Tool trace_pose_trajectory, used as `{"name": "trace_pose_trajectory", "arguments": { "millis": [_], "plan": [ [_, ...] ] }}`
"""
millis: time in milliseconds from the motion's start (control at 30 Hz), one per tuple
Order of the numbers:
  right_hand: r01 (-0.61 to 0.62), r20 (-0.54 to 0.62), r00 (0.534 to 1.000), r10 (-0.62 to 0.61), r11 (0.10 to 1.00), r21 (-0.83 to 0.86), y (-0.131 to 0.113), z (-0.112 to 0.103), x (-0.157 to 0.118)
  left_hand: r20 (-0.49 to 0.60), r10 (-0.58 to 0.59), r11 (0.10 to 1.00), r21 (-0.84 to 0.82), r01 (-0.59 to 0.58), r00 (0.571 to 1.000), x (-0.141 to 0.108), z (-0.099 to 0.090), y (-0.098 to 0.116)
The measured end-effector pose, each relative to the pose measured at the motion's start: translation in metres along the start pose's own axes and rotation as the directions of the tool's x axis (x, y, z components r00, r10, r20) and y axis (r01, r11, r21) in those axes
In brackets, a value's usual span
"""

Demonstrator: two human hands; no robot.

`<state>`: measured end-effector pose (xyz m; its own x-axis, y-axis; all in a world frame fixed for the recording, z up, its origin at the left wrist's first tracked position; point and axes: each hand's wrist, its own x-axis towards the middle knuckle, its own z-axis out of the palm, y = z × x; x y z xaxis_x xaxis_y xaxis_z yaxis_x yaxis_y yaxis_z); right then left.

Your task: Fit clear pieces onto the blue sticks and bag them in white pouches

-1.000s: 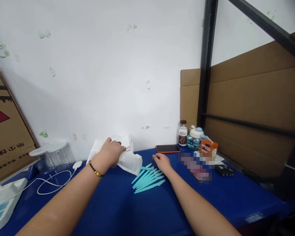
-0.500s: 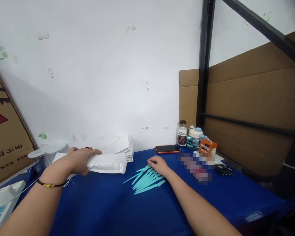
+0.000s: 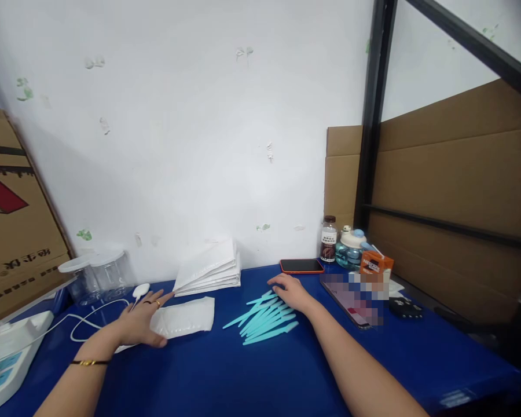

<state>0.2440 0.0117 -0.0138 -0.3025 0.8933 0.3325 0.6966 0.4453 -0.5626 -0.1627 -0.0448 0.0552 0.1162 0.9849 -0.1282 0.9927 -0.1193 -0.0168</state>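
A white padded envelope (image 3: 184, 318) lies flat on the blue table. My left hand (image 3: 139, 321), with a ring and a bracelet, is over its left end, fingers spread and thumb apart. To the right, several slim teal plastic sticks (image 3: 269, 322), flat with tapered ends, lie fanned in a loose pile. My right hand (image 3: 290, 291) rests on the upper ends of that pile, its fingers loosely stretched and slightly bent; the undersides of the fingers are hidden. Behind the flat envelope, a stack of similar white envelopes (image 3: 211, 272) leans near the wall.
An orange-edged phone (image 3: 301, 266), a brown-capped bottle (image 3: 328, 240), a teal jug (image 3: 349, 252) and an orange box (image 3: 375, 267) stand or lie at back right. Another phone (image 3: 347, 301) lies nearer. Clear jars (image 3: 108, 275), a white cable (image 3: 80, 318) and a power strip (image 3: 21, 353) are left.
The envelope under my left hand has come down flat and nearer, away from the stack, and that hand has opened. My right hand stays on the teal sticks. The view has shifted slightly.
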Motion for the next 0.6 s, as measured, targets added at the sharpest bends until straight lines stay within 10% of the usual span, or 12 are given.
{"name": "trace_pose_trajectory", "arguments": {
  "millis": [267,433,600],
  "plan": [
    [-0.045,0.086,0.995,0.059,0.987,-0.154,0.023,-0.012,-0.002,0.034,0.223,0.961,-0.174,-0.214,0.974,0.015,0.052,0.024],
    [-0.061,0.084,0.994,0.074,0.988,-0.141,0.029,-0.006,0.0,-0.152,0.175,0.955,-0.216,-0.205,0.973,0.021,0.034,0.047],
    [-0.03,0.096,0.995,0.035,0.998,-0.052,0.026,-0.006,0.001,-0.349,0.345,0.865,-0.243,-0.439,0.872,0.039,0.008,0.121]
  ]
}}
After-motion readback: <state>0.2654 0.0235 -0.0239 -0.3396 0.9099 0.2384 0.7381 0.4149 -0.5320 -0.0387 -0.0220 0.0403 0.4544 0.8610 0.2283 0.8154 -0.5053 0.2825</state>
